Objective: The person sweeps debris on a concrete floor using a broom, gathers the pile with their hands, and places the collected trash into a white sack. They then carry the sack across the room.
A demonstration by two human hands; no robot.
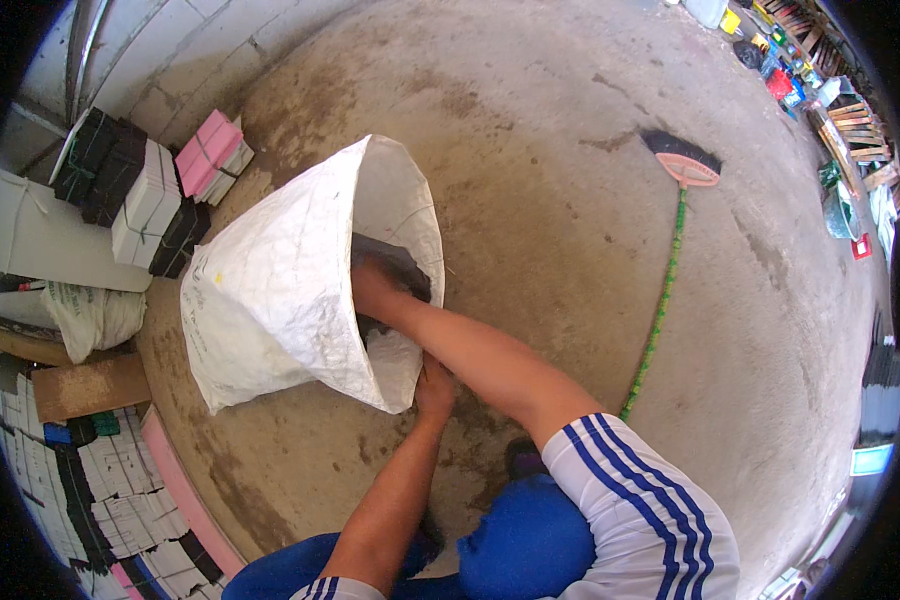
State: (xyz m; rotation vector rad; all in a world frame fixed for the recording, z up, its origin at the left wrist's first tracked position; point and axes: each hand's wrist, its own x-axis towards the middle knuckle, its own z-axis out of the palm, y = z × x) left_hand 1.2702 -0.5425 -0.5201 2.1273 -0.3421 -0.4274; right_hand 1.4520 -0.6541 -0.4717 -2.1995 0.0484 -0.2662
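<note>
A large white woven sack (270,290) lies on its side on the floor, its wide mouth turned toward the right. My right arm reaches across into that mouth, and my right hand (375,288) is inside, its fingers hidden. Around it in the sack is dark grey stuff (406,268), blurred and too shaded to name. At the lower edge of the mouth my left hand (435,388) is closed on the sack's rim.
A broom (682,170) with a pink head and green handle lies on the concrete floor to the right. Bundled black, white and pink stacks (210,155) stand by the wall at left. More tied stacks (135,490) fill the lower left; mixed clutter (780,75) lines the far right.
</note>
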